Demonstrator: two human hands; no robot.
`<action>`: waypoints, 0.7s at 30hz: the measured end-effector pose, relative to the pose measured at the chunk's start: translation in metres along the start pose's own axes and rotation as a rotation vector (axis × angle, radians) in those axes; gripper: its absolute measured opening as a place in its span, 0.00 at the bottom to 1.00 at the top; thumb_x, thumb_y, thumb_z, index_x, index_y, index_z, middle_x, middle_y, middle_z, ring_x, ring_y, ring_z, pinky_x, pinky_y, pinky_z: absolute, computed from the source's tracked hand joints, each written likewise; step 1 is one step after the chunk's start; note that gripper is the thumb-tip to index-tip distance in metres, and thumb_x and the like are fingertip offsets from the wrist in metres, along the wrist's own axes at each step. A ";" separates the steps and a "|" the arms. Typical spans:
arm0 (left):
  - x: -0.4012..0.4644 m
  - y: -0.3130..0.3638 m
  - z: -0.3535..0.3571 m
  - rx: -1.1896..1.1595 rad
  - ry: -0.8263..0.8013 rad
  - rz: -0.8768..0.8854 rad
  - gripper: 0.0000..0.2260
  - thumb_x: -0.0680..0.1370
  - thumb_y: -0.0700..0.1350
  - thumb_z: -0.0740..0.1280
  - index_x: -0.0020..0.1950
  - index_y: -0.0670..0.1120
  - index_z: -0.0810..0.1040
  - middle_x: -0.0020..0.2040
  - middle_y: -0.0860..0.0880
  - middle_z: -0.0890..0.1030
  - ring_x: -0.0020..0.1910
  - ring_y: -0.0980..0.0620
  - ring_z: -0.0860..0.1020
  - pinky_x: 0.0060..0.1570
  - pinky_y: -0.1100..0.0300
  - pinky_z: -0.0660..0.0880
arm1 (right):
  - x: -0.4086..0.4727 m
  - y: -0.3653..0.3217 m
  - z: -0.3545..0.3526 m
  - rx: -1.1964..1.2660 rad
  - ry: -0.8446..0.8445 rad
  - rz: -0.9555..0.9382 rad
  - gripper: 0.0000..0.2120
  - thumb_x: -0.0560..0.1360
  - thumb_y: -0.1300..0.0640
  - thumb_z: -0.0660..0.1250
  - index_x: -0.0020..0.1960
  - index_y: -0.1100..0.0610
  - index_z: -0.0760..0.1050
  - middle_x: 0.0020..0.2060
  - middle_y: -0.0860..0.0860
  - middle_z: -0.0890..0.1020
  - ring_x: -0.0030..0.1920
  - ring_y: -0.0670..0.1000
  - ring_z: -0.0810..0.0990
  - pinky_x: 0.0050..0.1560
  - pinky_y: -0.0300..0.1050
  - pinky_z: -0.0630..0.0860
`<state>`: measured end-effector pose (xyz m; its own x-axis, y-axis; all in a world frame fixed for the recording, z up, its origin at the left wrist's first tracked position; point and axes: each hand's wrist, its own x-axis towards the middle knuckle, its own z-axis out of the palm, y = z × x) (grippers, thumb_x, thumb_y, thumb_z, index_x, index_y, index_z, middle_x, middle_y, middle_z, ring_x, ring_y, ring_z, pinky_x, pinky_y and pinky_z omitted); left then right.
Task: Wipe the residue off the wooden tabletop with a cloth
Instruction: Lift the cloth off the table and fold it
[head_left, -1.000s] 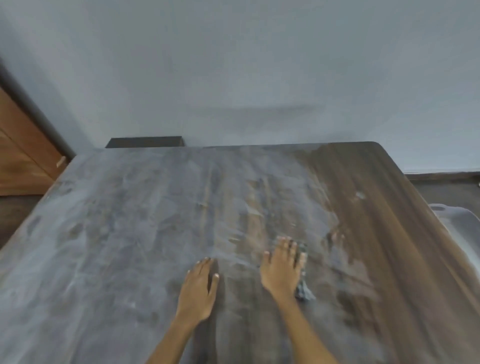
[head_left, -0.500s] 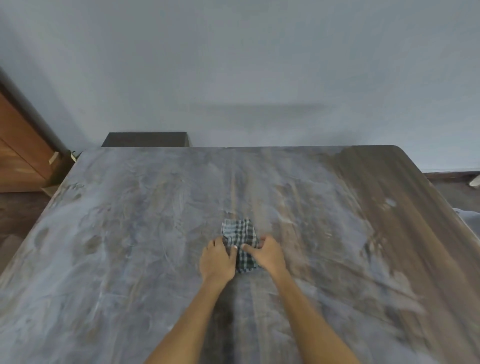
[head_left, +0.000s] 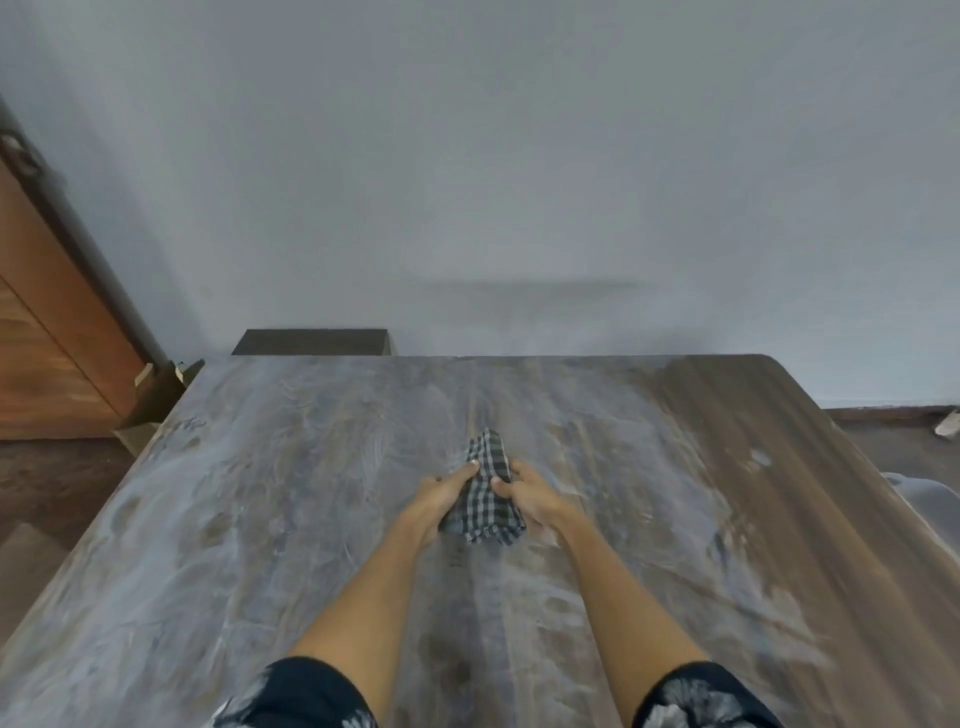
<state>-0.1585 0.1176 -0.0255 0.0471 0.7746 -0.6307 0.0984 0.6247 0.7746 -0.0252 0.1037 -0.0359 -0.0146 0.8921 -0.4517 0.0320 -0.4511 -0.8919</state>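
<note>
- Checked cloth is now bunched into a long fold near the middle of the tabletop; it looks lifted a little at the near end, but I cannot tell this for sure
- Left hand pinches its left side and right hand grips its right side, fingers curled on the fabric
- Half a second ago the cloth lay flatter and more square between both hands; one second ago the right hand alone pressed it flat, further right, and the left hand lay bare on the wood
- I judge the person is refolding to get a clean face; wiping is paused
- White residue covers most of the top, only the right strip is brown, so much work remains
</note>
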 end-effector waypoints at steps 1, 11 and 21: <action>-0.007 0.016 0.001 -0.066 -0.011 0.036 0.23 0.72 0.52 0.71 0.58 0.36 0.76 0.53 0.40 0.81 0.46 0.44 0.81 0.36 0.58 0.77 | -0.002 -0.018 -0.002 -0.008 0.005 -0.044 0.15 0.79 0.65 0.59 0.66 0.63 0.66 0.61 0.60 0.75 0.60 0.60 0.76 0.61 0.56 0.72; -0.088 0.212 -0.004 -0.131 0.097 0.552 0.16 0.77 0.42 0.66 0.62 0.36 0.73 0.57 0.38 0.79 0.50 0.41 0.79 0.50 0.46 0.78 | -0.046 -0.223 -0.030 0.103 -0.067 -0.432 0.21 0.79 0.71 0.52 0.70 0.56 0.62 0.63 0.61 0.74 0.60 0.61 0.75 0.56 0.62 0.75; -0.219 0.345 -0.001 -0.215 0.132 0.974 0.11 0.77 0.42 0.67 0.57 0.38 0.77 0.49 0.43 0.80 0.42 0.47 0.79 0.37 0.56 0.77 | -0.126 -0.388 -0.038 0.253 -0.126 -0.772 0.22 0.78 0.69 0.57 0.69 0.54 0.66 0.57 0.59 0.78 0.54 0.58 0.80 0.51 0.57 0.79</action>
<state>-0.1362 0.1638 0.3797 -0.0999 0.9540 0.2825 -0.1065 -0.2926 0.9503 0.0022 0.1671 0.3684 -0.0531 0.9506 0.3057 -0.2591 0.2825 -0.9236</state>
